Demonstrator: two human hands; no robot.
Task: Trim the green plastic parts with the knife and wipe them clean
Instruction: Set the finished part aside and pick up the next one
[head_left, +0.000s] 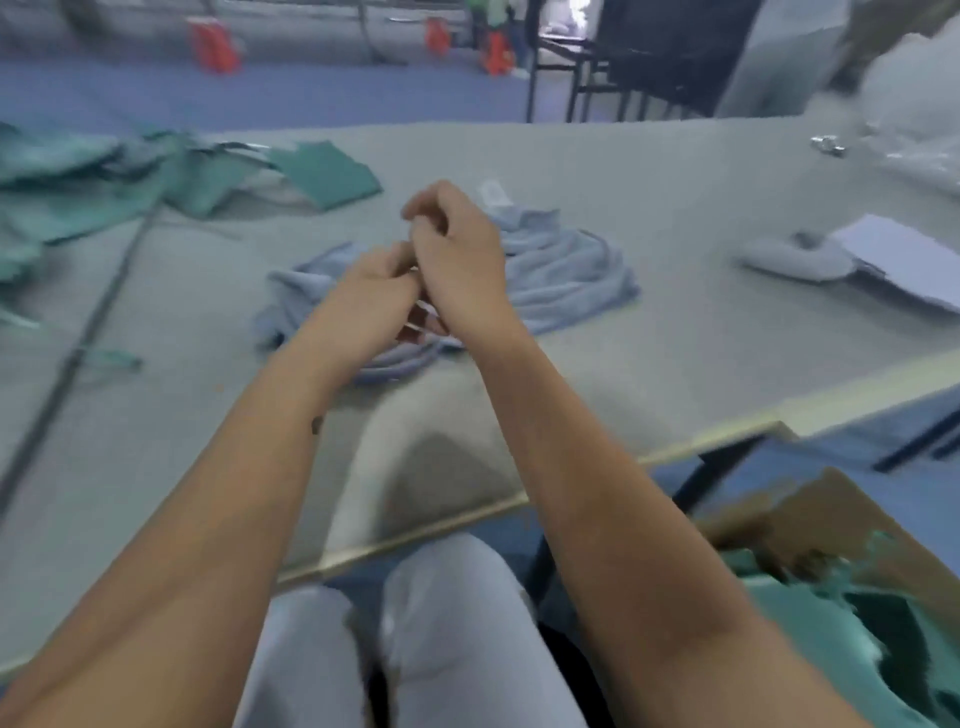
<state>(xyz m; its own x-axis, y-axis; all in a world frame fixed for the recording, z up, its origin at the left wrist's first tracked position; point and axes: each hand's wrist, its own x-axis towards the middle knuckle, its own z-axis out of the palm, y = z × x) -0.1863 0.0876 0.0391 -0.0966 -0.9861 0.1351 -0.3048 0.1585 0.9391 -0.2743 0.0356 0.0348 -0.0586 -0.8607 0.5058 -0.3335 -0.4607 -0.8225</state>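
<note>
Both hands meet above the middle of the grey table (649, 218), blurred by motion. Left hand (371, 288) has its fingers curled inward toward the right one; right hand (457, 249) is raised slightly higher, knuckles up, fingers bent down into a loose fist shape. Something small and thin with a pale glint shows between and under them, too blurred to name, so I cannot tell what either hand grips, or whether it is the knife. Both forearms are bare and reach out from the bottom of the view.

Directly under and behind the hands lies a crumpled light-blue cloth (561, 270), flat on the table. Flat green plastic sheets and parts (322, 174) are piled at the far left of the table, well apart from the hands; one thin green strip (117, 358) lies alone nearer the left edge. A dark seam line (88, 332) runs diagonally across the left of the tabletop. Brown cardboard box with green plastic pieces inside (831, 587) sits below the table edge at lower right, beside the right forearm. White paper sheets (893, 254) rest on a grey object at the right of the table. Light trousered knees (415, 623) show at the bottom centre.
</note>
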